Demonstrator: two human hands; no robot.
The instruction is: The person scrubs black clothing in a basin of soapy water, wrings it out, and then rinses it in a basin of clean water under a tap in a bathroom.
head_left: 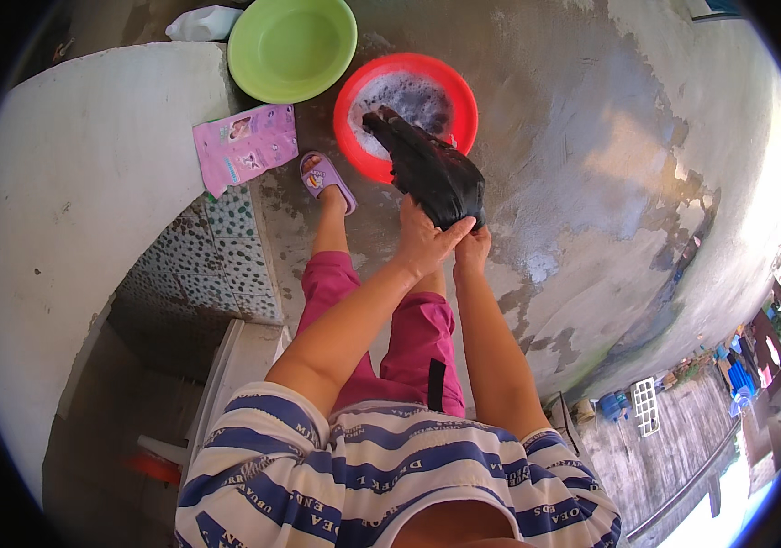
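Observation:
My left hand [429, 236] and my right hand [473, 248] are close together, both gripping the near edge of a dark wet garment [440, 168]. The cloth stretches away from my fingers, and its far end hangs over a red plastic basin [462, 103]. Sudsy, greyish water [418, 96] lies in that basin. Just beyond, to the left, is a green plastic basin [291, 48]; no contents show in it. The undersides of my fingers are hidden by the cloth and by the hands themselves.
A pink printed packet [246, 147] lies left of my foot in a purple slide sandal [325, 179]. A white plastic jug [204, 24] rests beside the green basin. A pale curved wall [103, 137] rises at left, with pebble-patterned tiles [233, 240] below. The concrete floor looks wet in patches.

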